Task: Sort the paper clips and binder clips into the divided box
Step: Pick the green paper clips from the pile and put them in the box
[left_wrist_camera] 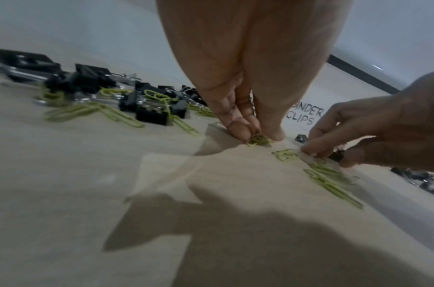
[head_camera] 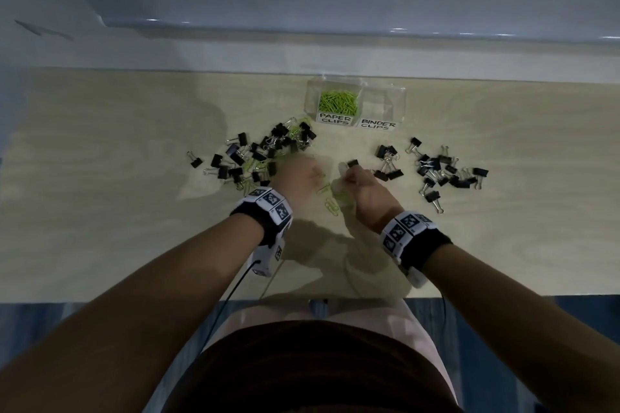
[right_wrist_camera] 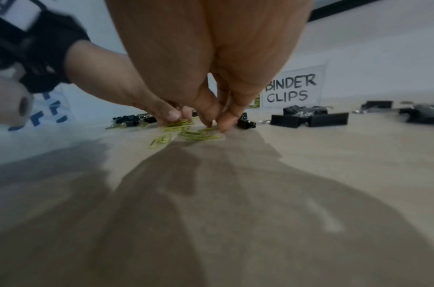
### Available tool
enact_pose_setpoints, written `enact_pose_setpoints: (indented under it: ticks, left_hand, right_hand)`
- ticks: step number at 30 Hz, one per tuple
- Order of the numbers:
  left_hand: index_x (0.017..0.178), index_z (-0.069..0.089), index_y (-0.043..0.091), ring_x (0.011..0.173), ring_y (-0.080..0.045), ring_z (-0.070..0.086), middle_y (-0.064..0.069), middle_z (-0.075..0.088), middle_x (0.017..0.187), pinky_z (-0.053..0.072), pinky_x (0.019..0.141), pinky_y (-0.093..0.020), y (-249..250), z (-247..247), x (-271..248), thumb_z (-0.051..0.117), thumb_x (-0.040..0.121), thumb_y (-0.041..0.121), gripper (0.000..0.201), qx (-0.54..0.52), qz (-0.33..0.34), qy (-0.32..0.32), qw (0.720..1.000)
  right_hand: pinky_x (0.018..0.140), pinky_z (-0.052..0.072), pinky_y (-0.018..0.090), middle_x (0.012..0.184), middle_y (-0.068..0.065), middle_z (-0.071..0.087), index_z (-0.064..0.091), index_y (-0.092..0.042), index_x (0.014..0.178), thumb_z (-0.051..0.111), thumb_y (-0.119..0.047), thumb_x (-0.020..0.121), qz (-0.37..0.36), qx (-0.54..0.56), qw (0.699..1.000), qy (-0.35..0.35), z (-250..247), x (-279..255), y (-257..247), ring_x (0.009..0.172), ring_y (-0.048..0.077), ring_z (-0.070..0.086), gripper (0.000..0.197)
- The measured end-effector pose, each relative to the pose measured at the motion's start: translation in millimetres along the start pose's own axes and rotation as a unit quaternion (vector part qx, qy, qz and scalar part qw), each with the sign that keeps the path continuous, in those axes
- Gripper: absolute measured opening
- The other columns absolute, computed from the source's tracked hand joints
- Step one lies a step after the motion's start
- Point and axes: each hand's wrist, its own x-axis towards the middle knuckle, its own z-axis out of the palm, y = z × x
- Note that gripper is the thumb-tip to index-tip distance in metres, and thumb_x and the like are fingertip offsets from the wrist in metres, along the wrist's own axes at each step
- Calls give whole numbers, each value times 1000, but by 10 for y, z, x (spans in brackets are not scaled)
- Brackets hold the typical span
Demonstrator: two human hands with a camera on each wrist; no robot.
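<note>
A clear divided box (head_camera: 399,94) stands at the back of the table. Its "PAPER CLIPS" side holds green paper clips (head_camera: 337,100); the "BINDER CLIPS" side (head_camera: 382,104) looks empty. My left hand (left_wrist_camera: 258,136) pinches a small bunch of green paper clips (left_wrist_camera: 257,140) against the table. My right hand (right_wrist_camera: 214,124) is close beside it, fingertips gathered down on loose green paper clips (right_wrist_camera: 198,134). One black binder clip (right_wrist_camera: 245,122) lies just past the right fingers. In the head view both hands (head_camera: 313,174) (head_camera: 344,176) meet at mid-table over the green clips (head_camera: 330,199).
A mixed heap of black binder clips and green paper clips (head_camera: 261,154) lies to the left of my hands. Binder clips alone are scattered on the right (head_camera: 443,171), with a smaller group (head_camera: 387,161) nearer. The table's front edge (head_camera: 302,298) is close to my body.
</note>
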Motion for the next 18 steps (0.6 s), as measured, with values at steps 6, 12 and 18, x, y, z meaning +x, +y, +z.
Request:
enact_pose_setpoints:
  ticks: [6,12,18]
  left_hand:
    - [112,58,9,105,-21,52,-5,56,112,46,92,-34,73,131,-79,74,77,23,41,70,47,-48,995]
    - [104,61,7,100,-24,55,-8,57,107,46,88,-34,63,122,-105,69,81,11,25,56,30,-44,997]
    - [109,51,3,108,-29,47,-14,50,113,42,91,-35,115,151,-117,54,83,-4,27,191,74,-77,976]
  right_hand:
    - [68,57,40,98,20,59,70,-2,78,73,-3,63,-37,67,994,79,82,-161,-42,95,42,57,15]
    - [54,54,36,86,18,57,68,-2,77,66,-9,75,21,129,986,104,156,-96,-99,71,32,58,7]
    - [62,50,43,88,18,54,60,-5,88,42,-10,68,10,47,998,45,83,29,-60,74,33,52,27]
